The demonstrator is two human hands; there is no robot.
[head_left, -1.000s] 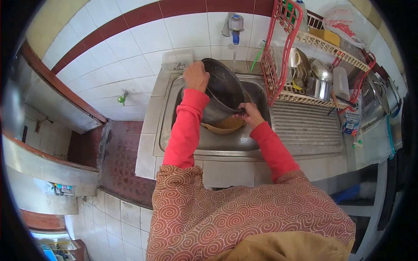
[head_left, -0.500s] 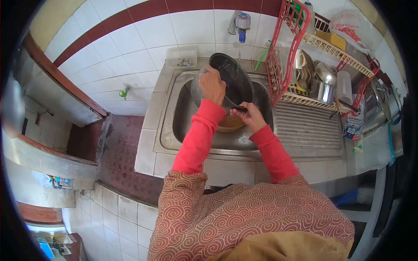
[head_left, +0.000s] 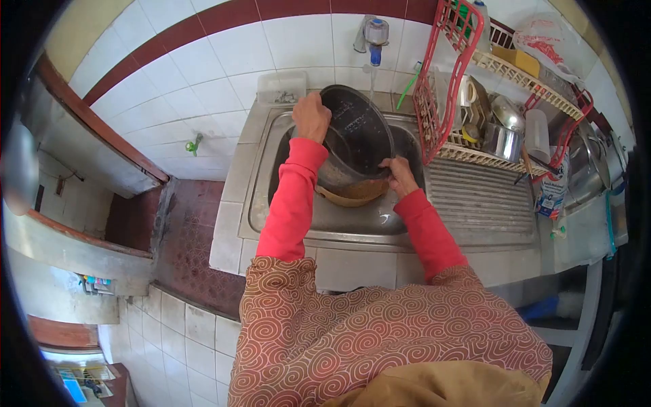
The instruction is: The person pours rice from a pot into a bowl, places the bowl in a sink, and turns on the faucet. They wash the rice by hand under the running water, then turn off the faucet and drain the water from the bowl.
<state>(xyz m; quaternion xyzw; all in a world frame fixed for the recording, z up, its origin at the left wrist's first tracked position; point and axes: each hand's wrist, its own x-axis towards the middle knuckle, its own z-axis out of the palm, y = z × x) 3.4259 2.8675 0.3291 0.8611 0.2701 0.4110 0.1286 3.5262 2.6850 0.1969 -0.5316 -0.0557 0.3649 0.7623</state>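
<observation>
A dark inner pot (head_left: 359, 129) with pale level marks inside is held tilted over the steel sink (head_left: 325, 227), its opening facing up toward me. My left hand (head_left: 312, 119) is closed on its upper-left rim. With the fingers of my right hand (head_left: 401, 178) I grip the rim at the lower right. Under the pot, a brownish bowl (head_left: 354, 195) sits in the sink, partly hidden. A thin stream of water runs from the tap (head_left: 375, 37) toward the pot's far edge.
Right of the sink, a red and cream dish rack (head_left: 447, 115) holds pots, cups and lids above the ribbed drainboard (head_left: 485, 197). Behind the sink's left corner sits a clear plastic tub (head_left: 281, 88). A green stick-like item (head_left: 409, 87) leans by the rack.
My left hand has moved up and left to the far rim, and my right hand slightly right. The pot has turned, so more of its inside shows.
</observation>
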